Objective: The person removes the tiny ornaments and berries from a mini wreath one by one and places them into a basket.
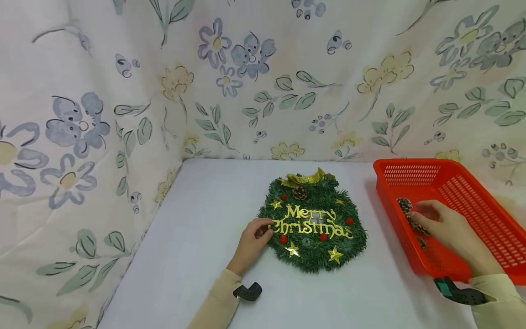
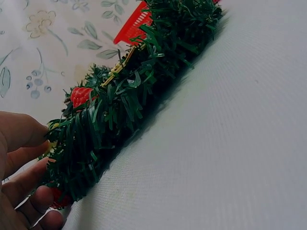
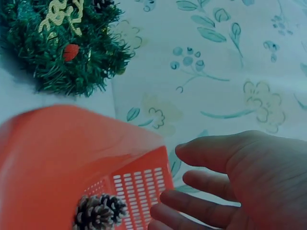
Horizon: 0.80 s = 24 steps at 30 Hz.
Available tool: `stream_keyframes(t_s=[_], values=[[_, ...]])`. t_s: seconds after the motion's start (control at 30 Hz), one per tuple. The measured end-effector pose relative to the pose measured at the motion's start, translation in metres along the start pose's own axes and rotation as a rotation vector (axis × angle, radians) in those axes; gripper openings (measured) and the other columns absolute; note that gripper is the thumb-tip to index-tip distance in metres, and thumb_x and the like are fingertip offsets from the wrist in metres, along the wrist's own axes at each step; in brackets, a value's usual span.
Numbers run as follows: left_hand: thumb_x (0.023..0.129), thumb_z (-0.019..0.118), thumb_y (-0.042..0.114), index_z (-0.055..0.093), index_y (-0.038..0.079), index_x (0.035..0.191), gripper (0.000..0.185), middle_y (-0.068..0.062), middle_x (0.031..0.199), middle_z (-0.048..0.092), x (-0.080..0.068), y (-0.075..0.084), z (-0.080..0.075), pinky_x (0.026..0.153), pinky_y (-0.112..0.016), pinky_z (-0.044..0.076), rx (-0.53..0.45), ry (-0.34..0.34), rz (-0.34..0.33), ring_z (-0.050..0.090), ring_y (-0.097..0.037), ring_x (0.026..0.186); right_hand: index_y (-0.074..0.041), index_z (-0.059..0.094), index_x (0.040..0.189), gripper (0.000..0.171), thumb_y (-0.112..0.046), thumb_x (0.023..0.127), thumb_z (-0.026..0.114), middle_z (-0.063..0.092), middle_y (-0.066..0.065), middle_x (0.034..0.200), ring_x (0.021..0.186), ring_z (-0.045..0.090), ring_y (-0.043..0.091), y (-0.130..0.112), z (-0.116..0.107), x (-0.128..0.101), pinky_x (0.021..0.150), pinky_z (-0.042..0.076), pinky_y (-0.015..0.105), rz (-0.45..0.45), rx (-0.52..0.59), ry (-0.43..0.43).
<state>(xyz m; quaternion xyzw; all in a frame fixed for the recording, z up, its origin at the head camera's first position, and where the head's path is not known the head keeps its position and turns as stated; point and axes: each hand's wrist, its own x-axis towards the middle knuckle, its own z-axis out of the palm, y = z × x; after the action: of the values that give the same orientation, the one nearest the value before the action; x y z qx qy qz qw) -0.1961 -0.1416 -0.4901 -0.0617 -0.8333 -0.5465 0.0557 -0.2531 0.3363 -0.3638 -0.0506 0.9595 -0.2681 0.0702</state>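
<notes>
A green tinsel wreath point(image 1: 313, 249) with gold "Merry Christmas" lettering, red berries, gold stars and a pine cone lies flat on the white table. My left hand point(image 1: 264, 230) pinches its left edge; in the left wrist view the thumb and curled fingers point(image 2: 24, 187) sit on either side of the wreath's rim point(image 2: 120, 105). My right hand point(image 1: 423, 220) reaches into a red plastic basket point(image 1: 415, 163) at the right. Its fingers point(image 3: 201, 211) are relaxed and straight, just over loose pine cones point(image 1: 404, 204); one pine cone point(image 3: 98, 212) lies apart from the fingertips.
A floral cloth point(image 1: 246, 82) hangs behind and to the left of the white table point(image 1: 197, 256). The basket's wall point(image 3: 57, 153) stands close to the wreath's right side. Black wrist camera mounts point(image 1: 248, 291) show at both sleeves.
</notes>
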Motion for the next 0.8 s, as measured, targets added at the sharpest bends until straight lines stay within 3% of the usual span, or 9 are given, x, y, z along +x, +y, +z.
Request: stream_keyframes(t_s=[0.27,0.53,0.8], values=[[0.101,0.065,0.022,0.067,0.017,0.129,0.029,-0.004,0.127,0.063,0.000,0.002,-0.001,0.078,-0.024,0.042,0.006,-0.001,0.019,0.047,-0.012,0.090,0.001,0.045,0.143,0.064,-0.049,0.103,0.052,0.052,0.033,0.134,0.114,0.052,0.048,-0.022,-0.011,0.009,0.072,0.054,0.046,-0.043,0.032,0.016],[0.102,0.063,0.024,0.066,0.018,0.130,0.029,-0.002,0.130,0.062,0.008,0.004,0.000,0.080,-0.025,0.042,-0.005,-0.012,0.025,0.047,-0.014,0.092,-0.008,0.045,0.147,0.066,-0.056,0.102,0.049,0.050,0.024,0.144,0.129,0.044,0.046,-0.059,-0.029,0.027,0.090,0.044,0.063,-0.069,0.110,0.062],[0.099,0.066,0.016,0.067,0.012,0.129,0.030,-0.010,0.129,0.063,0.003,-0.001,0.003,0.077,-0.024,0.040,-0.028,0.021,0.024,0.047,-0.016,0.091,-0.012,0.047,0.146,0.068,-0.061,0.099,0.049,0.053,0.019,0.143,0.126,0.049,0.040,-0.096,-0.032,0.043,0.089,0.049,0.053,-0.111,0.118,0.026]])
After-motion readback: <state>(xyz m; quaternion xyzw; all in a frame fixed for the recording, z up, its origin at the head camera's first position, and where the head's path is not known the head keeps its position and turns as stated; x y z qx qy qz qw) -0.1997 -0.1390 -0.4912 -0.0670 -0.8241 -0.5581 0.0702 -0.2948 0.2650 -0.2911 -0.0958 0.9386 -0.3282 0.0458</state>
